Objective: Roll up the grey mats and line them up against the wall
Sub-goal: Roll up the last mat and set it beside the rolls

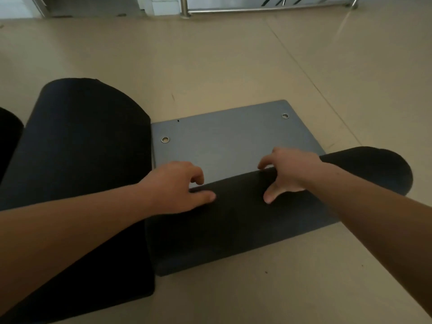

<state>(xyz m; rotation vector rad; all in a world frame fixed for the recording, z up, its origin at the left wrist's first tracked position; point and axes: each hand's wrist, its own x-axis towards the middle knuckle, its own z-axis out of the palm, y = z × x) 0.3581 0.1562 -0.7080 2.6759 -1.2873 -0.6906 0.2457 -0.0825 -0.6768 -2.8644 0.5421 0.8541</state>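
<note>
The grey mat lies on the floor, half rolled beneath your hands. Your left hand and right hand press its roll, fingers spread. A rolled mat sits beside your left hand.

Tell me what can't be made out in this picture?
Head view:
- The rolled dark grey mat: its left end is hidden by the left hand and forearm.
- The big dark roll beside it: the bottom edge cuts it off.
- The shiny metal railing: the top edge cuts it off.
</note>
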